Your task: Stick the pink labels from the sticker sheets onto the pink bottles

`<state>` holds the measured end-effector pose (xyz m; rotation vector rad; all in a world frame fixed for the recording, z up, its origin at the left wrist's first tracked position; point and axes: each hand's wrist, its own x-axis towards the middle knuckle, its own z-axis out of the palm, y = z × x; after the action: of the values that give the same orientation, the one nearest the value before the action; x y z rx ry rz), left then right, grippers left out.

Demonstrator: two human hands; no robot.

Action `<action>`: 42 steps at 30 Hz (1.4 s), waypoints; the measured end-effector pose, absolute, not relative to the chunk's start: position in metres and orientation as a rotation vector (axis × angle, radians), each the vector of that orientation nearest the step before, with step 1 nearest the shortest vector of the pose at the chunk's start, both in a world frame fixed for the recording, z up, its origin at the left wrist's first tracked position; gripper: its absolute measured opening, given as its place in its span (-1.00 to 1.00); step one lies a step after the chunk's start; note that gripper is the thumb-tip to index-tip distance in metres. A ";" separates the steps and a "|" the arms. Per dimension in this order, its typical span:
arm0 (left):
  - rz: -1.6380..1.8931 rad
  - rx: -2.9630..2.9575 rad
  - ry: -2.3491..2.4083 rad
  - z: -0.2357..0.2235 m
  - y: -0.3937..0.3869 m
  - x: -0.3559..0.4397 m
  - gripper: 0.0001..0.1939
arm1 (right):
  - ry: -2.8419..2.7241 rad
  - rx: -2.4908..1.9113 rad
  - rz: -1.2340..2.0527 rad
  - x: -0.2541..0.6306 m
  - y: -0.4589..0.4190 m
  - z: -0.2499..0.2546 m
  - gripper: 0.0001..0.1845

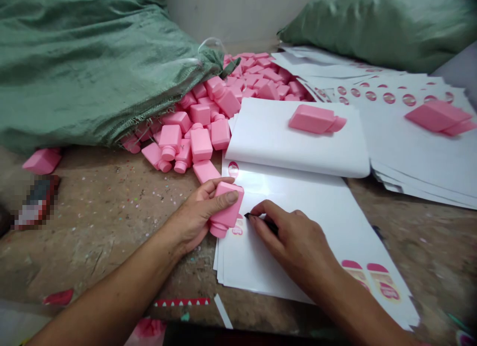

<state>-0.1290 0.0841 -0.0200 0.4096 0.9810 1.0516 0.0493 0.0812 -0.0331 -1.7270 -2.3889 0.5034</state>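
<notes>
In my left hand [201, 214] is a small pink plastic bottle [228, 204], gripped between thumb and fingers with its capped or necked end toward me. My right hand [288, 232] is closed on a slim black pointed tool [270, 226], whose exact kind I cannot make out. The tool's tip is over the left part of a white sticker sheet [298, 197], close beside the bottle. Pink-and-cream labels [383, 281] remain near the sheet's lower right corner, partly covered by my right forearm. Another label [236, 226] shows at the left edge, partly behind the bottle.
A heap of pink bottles [201, 137] spills from a green woven sack [93, 78]. One bottle [316, 119] lies on the folded-back sheet, another [439, 117] on label sheets at right. A second green sack [383, 28] stands behind. A blurred red-edged object [37, 202] lies left.
</notes>
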 end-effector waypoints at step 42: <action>1.096 0.332 0.952 -0.028 0.090 -0.136 -0.80 | -2.608 -1.492 0.448 0.056 0.064 -0.032 -0.51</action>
<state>-0.1359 0.0901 -0.0277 0.3317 0.9524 1.0955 0.0555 0.0643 -0.0324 -1.4924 -2.6075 0.4484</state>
